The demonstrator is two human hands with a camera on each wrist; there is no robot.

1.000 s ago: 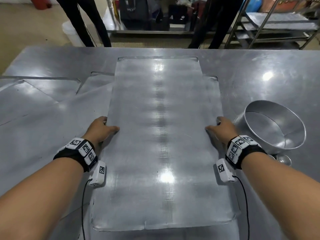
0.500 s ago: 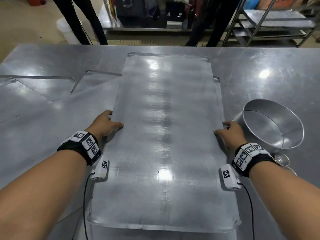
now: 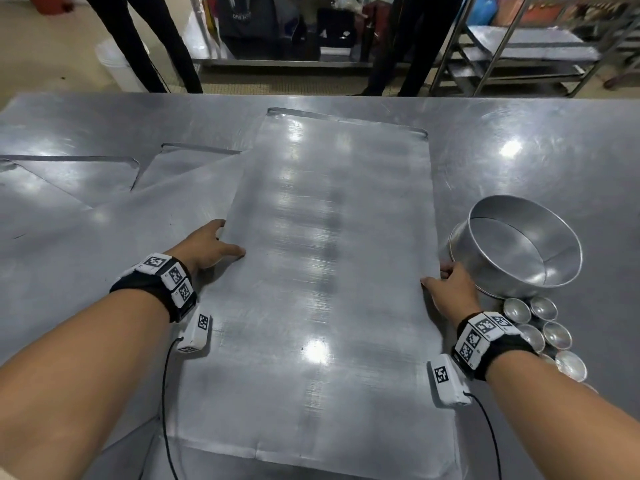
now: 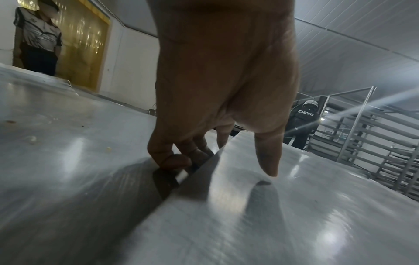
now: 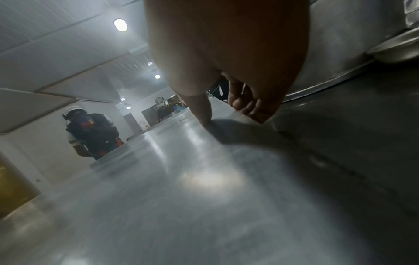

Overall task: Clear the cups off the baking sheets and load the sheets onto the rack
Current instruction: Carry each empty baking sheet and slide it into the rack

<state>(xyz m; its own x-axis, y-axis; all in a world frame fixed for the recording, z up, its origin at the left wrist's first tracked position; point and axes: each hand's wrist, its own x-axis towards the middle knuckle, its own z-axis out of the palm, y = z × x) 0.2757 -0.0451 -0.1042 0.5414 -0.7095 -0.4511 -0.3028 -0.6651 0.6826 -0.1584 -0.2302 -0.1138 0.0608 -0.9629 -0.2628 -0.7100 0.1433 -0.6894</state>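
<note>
Head view: a bare baking sheet [image 3: 329,271] lies lengthwise on the tabletop [image 3: 536,140] between the two hands, its cups already off. The left hand [image 3: 207,245] grasps the sheet's left long edge, thumb on top; the left wrist view shows the fingers [image 4: 172,157] curled under the lifted edge. The right hand [image 3: 450,289] grasps the right long edge, thumb [image 5: 201,111] pressed on top and the other fingers hooked over the rim.

The step in hand looks like lifting this sheet to carry it to the rack [image 3: 519,53], which stands well beyond the tabletop's far edge, ahead of the right hand. To do it well, both hands should rise together and keep the sheet level, since a thin sheet held at mid-length may flex or tip.

Just beside the right hand's knuckles sits a round pan [image 3: 519,247], and a cluster of small cups [image 3: 540,330] lies next to the right wrist, so there is little room on that side; a swing rightward could knock them. Outward of the left hand, more sheets [image 3: 104,202] lie overlapped, partly under the held one, and dragging could catch their edges. Straight up is the open way.
</note>
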